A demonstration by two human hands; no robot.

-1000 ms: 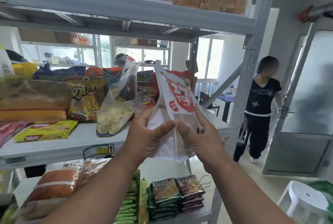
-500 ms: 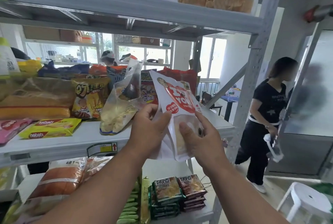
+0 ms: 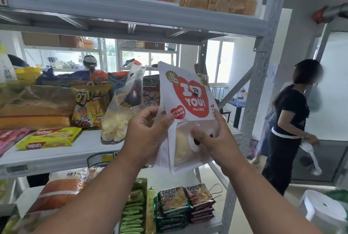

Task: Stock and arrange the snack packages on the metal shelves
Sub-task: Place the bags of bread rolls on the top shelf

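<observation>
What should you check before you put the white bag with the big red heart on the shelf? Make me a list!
1. Both hands hold the bag: ok. The left hand grips the left edge of the white heart bag and the right hand pinches its clear window.
2. Bag faces front: ok. The red heart label faces the camera.
3. Bag upright: not ok. It tilts a little.
4. Free spot on the middle shelf: cannot tell. The bag hides the right end, beside the clear chip bag.
5. Neighbour steady: not ok. The clear chip bag leans.
6. Bag sealed: cannot tell.
</observation>
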